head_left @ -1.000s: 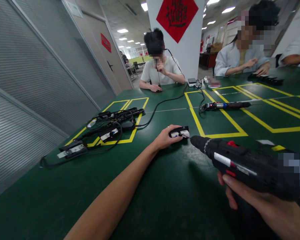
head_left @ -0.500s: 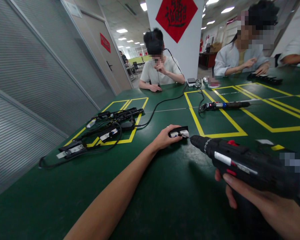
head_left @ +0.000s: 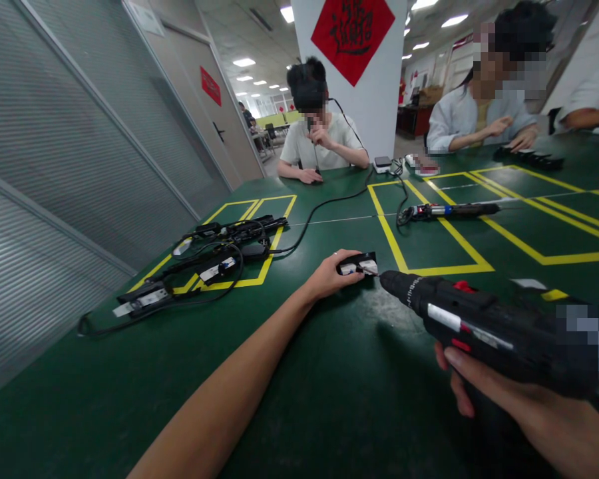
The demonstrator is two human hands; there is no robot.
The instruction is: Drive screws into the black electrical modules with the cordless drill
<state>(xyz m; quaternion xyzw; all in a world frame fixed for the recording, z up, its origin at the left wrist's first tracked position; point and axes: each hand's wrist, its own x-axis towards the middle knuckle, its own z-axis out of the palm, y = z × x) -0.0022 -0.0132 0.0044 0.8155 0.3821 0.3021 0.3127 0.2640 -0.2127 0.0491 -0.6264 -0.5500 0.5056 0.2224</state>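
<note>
My left hand [head_left: 332, 274] grips a small black housing with a white label-like face [head_left: 367, 267] and holds it on the green table [head_left: 299, 372]. Around the handle of a black power drill [head_left: 479, 326] my right hand [head_left: 509, 399] is closed, the drill lying level and pointing left. Its thin bit reaches the right part of the housing's white face. Whether the bit sits in a screw there is too small to tell. Part of the drill's rear is blurred out by blocks, and my right fingers are partly hidden behind the handle.
Black cabled devices [head_left: 229, 246] lie in a tangle at the left. A cable [head_left: 324, 201] runs across to a small box [head_left: 382, 163]. A rod-shaped device [head_left: 449, 210] rests among yellow tape lines [head_left: 449, 269]. Two people [head_left: 324, 133] sit at the far side.
Almost nothing differs. Both hands, the housing and the drill stay in place, with only a slight shift of my right fingers on the handle.
</note>
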